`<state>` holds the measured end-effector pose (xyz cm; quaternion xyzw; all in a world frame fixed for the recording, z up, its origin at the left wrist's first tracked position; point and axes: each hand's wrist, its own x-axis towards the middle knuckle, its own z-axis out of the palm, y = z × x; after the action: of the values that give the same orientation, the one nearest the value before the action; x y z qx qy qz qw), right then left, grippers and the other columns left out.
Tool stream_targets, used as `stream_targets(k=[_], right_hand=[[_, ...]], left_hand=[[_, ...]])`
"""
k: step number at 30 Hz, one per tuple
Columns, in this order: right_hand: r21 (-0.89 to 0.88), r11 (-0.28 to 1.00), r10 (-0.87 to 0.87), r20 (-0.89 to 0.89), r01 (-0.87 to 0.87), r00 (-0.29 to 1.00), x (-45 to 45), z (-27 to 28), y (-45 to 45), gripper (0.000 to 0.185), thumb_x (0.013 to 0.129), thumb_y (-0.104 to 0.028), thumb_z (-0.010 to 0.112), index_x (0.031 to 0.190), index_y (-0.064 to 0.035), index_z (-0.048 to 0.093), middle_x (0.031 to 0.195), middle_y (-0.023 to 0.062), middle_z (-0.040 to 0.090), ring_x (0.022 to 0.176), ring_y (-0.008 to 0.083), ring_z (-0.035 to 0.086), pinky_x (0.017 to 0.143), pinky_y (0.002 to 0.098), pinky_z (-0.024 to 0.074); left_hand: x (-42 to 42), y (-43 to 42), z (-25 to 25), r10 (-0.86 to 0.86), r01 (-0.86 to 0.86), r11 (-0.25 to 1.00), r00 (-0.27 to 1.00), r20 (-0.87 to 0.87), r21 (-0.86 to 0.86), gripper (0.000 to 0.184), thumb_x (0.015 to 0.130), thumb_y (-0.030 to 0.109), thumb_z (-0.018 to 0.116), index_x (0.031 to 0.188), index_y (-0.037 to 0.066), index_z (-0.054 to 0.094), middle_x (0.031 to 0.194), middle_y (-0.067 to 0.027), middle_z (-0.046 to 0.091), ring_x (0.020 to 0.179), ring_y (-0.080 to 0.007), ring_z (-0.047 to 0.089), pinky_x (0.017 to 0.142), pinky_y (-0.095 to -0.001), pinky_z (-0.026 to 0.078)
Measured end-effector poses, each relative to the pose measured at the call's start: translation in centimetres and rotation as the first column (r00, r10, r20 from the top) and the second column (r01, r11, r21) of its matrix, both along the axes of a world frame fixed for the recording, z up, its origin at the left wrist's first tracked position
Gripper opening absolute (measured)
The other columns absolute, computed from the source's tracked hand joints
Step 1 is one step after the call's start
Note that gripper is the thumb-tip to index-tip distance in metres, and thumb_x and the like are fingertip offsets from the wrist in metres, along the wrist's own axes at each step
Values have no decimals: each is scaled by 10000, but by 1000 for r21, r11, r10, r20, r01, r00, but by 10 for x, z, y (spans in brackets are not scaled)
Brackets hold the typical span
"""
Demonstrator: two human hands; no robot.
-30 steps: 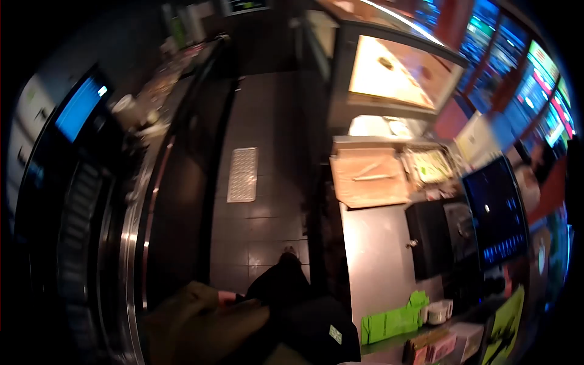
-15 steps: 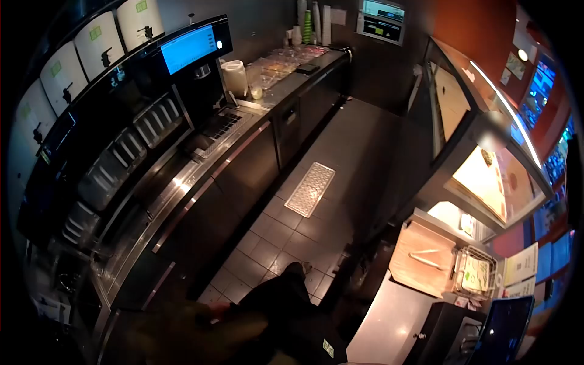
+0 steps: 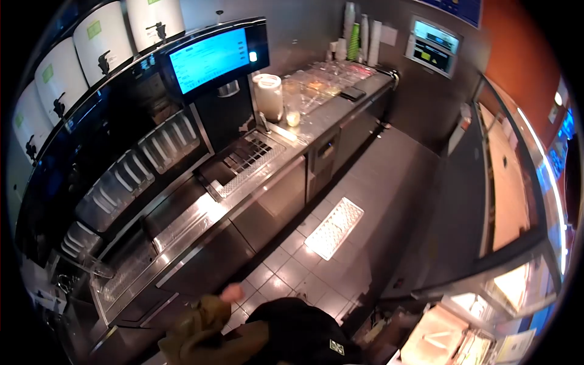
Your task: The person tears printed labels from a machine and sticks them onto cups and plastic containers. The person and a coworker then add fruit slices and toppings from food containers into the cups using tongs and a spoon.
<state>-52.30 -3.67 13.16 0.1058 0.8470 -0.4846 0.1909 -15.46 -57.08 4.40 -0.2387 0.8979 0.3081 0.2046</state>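
My left hand (image 3: 232, 293) hangs low beside my body, at the end of an olive-brown sleeve (image 3: 207, 316). It is small and blurred, so its fingers cannot be made out, and I see nothing held in it. The closest thing is the dark front of the steel counter (image 3: 188, 264); the hand looks apart from it, above the tiled floor. My right hand is out of view. Below me shows my black apron or clothing (image 3: 298, 328) with a small pale label.
Along the left counter are a lit screen (image 3: 210, 58), a drain grate (image 3: 246, 161), a white jug (image 3: 268, 97) and stacked cups (image 3: 353, 41). White dispensers (image 3: 103, 36) stand above. A metal floor plate (image 3: 334, 228) lies in the aisle. A glass display case (image 3: 511, 164) lines the right.
My view has swung left and closer to the counter, so the screen and grate look larger. The brown sleeve and left hand show more clearly, and the right-hand worktop has slipped mostly out of view.
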Motion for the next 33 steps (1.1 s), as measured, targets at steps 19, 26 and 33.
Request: stream_targets(k=[19, 26, 33], right_hand=[[-14, 907, 419, 141, -421, 897, -278, -48, -314, 187, 857, -253, 501, 909, -91, 577, 717, 16, 562, 584, 163, 508, 554, 299, 435], [-28, 803, 594, 126, -596, 794, -355, -38, -408, 186, 858, -255, 498, 907, -94, 578, 720, 15, 563, 585, 160, 508, 552, 297, 433], [-61, 818, 572, 178, -572, 800, -347, -50, -416, 185, 858, -256, 494, 906, -98, 578, 723, 13, 563, 585, 156, 507, 551, 295, 432]], left_hand=[[-251, -380, 478, -251, -734, -25, 662, -706, -679, 416, 711, -65, 503, 1081, 125, 519, 922, -114, 534, 876, -278, 511, 784, -361, 392], [-255, -372, 499, -288, -685, -92, 713, -639, -723, 496, 700, -106, 469, 1132, 130, 524, 937, -66, 585, 888, -259, 532, 801, -350, 398], [-265, -364, 488, -464, -747, -52, 605, -646, -662, 623, 549, -105, 484, 1141, 88, 470, 1246, -87, 538, 941, -270, 534, 860, -348, 387]])
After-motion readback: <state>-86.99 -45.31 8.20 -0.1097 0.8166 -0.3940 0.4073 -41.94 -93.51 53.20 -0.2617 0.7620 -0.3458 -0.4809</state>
